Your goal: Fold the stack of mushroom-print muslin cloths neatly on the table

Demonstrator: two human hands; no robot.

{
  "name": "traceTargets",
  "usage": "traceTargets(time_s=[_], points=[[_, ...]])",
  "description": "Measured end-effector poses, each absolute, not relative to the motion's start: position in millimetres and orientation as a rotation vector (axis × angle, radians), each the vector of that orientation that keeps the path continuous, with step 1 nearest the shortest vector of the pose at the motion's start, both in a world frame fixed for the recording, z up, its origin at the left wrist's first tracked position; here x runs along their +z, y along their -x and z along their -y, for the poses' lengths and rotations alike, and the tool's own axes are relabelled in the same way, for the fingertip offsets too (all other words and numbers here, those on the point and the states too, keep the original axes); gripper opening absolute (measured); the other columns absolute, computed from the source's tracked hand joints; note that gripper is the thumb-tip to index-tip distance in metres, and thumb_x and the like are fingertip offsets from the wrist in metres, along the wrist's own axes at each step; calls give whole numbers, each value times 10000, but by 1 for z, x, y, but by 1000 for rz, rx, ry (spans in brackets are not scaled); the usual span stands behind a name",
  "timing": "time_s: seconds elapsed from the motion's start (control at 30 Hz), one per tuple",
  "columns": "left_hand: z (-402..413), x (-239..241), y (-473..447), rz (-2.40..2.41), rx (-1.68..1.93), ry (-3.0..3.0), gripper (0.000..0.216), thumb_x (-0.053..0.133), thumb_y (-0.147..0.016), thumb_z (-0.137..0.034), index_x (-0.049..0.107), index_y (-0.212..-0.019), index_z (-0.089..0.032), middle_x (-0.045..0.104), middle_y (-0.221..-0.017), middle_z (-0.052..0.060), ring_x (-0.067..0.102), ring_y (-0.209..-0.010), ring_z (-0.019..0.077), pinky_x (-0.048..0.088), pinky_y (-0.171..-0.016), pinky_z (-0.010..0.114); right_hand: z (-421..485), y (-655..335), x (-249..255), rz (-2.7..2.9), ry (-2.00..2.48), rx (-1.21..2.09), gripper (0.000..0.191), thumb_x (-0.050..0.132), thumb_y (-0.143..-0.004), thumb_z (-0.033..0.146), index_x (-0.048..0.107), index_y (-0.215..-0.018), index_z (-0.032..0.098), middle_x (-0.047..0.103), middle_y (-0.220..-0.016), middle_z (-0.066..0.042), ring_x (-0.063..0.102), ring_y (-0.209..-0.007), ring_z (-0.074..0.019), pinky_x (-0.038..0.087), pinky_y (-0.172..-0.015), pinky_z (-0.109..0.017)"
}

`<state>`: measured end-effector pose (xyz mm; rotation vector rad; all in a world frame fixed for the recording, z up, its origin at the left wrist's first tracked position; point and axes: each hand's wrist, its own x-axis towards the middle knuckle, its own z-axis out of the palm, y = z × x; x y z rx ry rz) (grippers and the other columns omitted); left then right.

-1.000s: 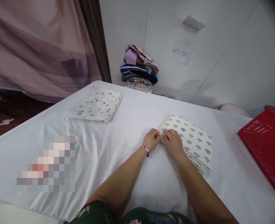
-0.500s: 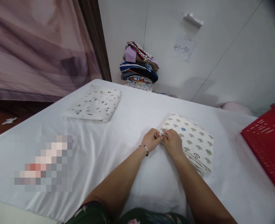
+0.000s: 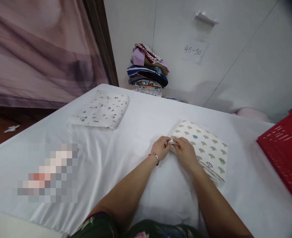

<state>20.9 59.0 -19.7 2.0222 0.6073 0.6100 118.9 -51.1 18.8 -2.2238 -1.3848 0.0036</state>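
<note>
A folded cream cloth with a grey mushroom print lies on the white sheet right of centre. My left hand, with a bracelet on its wrist, and my right hand meet at the cloth's near-left corner. Both have their fingers closed in a pinch on the layered edge there. A second folded cloth with a small scattered print lies flat further back on the left, well away from both hands.
A red plastic basket stands at the right edge. A stack of folded coloured clothes sits by the white wall, under a paper label reading 45-50. A pink curtain hangs at the left. A blurred patch covers the sheet's front left.
Both hands stay pinched on the same corner of the mushroom-print cloth. Only the view shifts slightly.
</note>
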Motion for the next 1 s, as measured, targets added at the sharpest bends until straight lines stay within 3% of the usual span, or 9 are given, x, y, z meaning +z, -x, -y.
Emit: traceTargets(time_s=[0.23,0.43,0.63,0.83,1.0], points=[[-56,-12,-20,-766,566,-2111,129,522,-792,-209,603,-890,-232,637,-882,-17,573,-724,123,437,-715,247,62,-121,25,1465,2381,-47,124,471,-832,169,588,-816,206,607,-895,-44,529,-1005,-204,384,-796,-302],[-57,-12,-20,-811,523,-2126,150,518,-788,-195,596,-906,-243,643,-890,-13,584,-747,139,437,-731,264,69,-119,21,1536,2331,3,159,434,-855,157,581,-876,212,610,-990,-41,471,-1171,-200,383,-858,-293],[-58,-12,-20,-817,575,-2035,128,534,-772,-196,607,-868,-235,643,-812,-21,562,-682,128,433,-690,255,69,-118,23,1568,2362,43,112,494,-836,249,585,-889,212,599,-948,-47,512,-1081,-214,396,-802,-295],[-68,-14,-20,-700,533,-1805,79,585,-744,-236,625,-805,-205,611,-679,-40,541,-595,96,435,-612,216,68,-120,20,1457,2286,44,145,438,-852,257,575,-833,213,601,-883,-41,516,-1057,-214,385,-816,-304],[-84,-12,-16,-687,378,-1713,121,604,-712,-232,639,-817,-182,559,-580,-46,524,-534,92,423,-547,206,68,-125,19,1337,2247,103,126,476,-809,287,579,-782,219,579,-781,-7,550,-811,-177,385,-695,-272]])
